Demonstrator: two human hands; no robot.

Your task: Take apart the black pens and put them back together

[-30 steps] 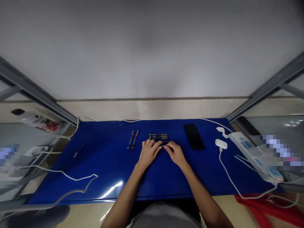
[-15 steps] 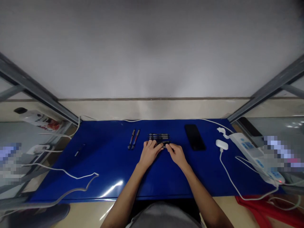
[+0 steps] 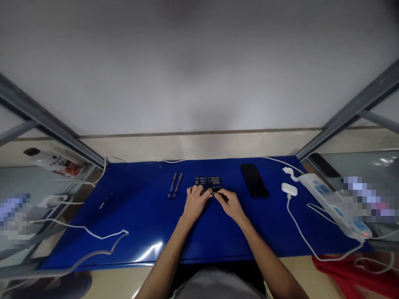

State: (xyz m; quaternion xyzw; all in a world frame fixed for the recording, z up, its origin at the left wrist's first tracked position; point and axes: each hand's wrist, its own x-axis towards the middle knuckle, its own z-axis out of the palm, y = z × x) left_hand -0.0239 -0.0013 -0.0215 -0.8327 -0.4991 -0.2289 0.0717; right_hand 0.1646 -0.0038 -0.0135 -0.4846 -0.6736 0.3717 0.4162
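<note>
Nearest: grey garment [image 3: 215,286] at bottom edge, both forearms reaching forward over a glossy blue mat [image 3: 140,216], smooth, with glare on the near edge.

Step in hand, judged from pose: working one dark pen [image 3: 215,192] between both hands, right at the near side of the pen row. Left hand [image 3: 195,203] with fingers curled together, tips pinched on the pen's left part. Right hand [image 3: 230,204] with thumb and forefinger closed on its right part. Pen lying crosswise, low over the mat; contact with the mat too small to tell.

Handling call: thin, round, slick barrel, so needs a light two-point pinch and level alignment; rolls easily otherwise, and could knock the neighbours.

Just beyond the fingertips: row of pens [image 3: 208,181], dark slim barrels laid parallel, tight side by side. Left of that, well apart: two pens [image 3: 175,184], angled, reddish tint, touching or nearly so. Small dark item [image 3: 104,200] further left, unclear what.

Right side: black phone [image 3: 254,180], flat, screen dark. White rounded charger [image 3: 289,189] with cable, then white power strip [image 3: 330,201]. Loose white cable [image 3: 93,234] looping over the mat's left side. Red cloth [image 3: 358,274] off the near right corner.

Far: plain matte grey wall [image 3: 199,62].
</note>
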